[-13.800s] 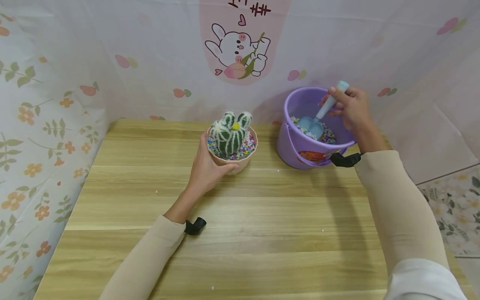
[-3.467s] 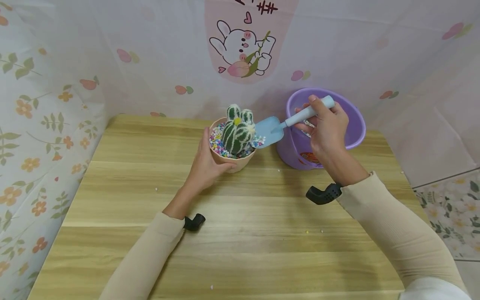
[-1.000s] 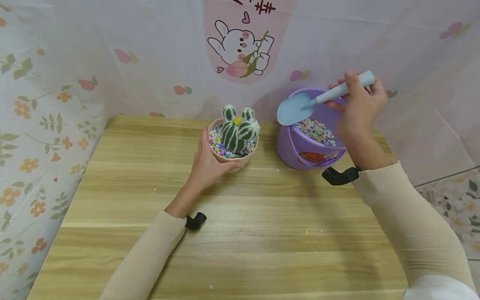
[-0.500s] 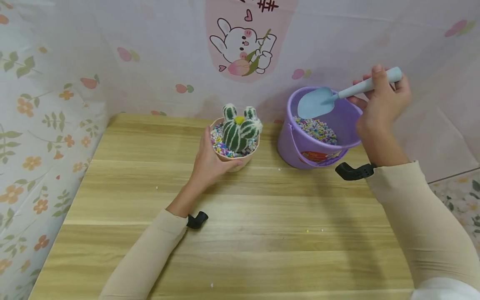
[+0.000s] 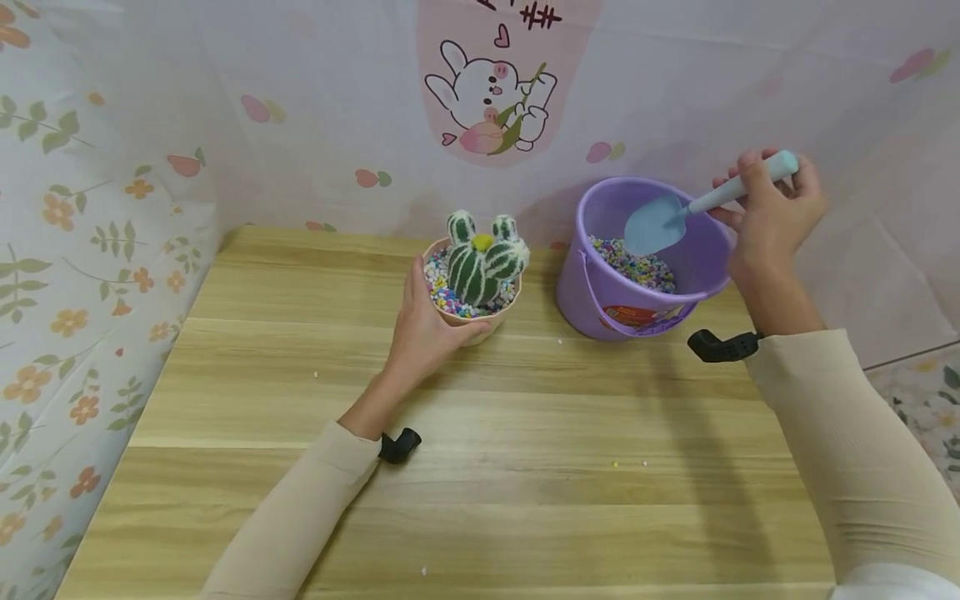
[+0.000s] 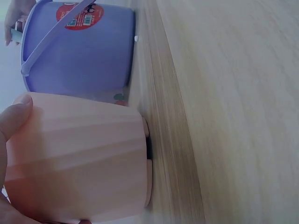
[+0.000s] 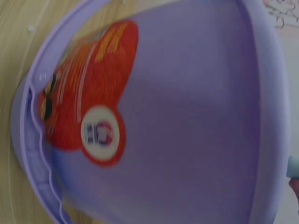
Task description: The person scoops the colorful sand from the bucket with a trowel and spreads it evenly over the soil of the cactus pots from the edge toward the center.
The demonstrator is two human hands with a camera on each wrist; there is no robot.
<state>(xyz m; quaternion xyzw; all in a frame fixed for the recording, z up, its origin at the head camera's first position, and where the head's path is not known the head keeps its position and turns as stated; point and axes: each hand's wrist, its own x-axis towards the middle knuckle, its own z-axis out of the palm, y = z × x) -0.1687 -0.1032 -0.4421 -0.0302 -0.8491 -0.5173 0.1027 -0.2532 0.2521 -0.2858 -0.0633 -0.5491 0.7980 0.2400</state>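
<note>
Currently, left hand [image 5: 423,329]: fingers wrapped around pink cactus pot [image 5: 480,325].
Right hand [image 5: 768,221]: gripping blue trowel [image 5: 678,215] over purple bucket [image 5: 600,292].

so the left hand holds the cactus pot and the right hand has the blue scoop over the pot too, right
Not quite. The left hand does hold the cactus pot, but the right hand has the blue scoop over the purple bucket, not the pot. The head view shows it.

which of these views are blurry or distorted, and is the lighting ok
Head view: sharp and evenly lit, soft shadows on the table, slight wide-angle bending at the edges. Left wrist view: the pink pot fills the near frame, soft, table streaked. Right wrist view: worst, the purple bucket and its red label smeared by closeness or motion.
</note>
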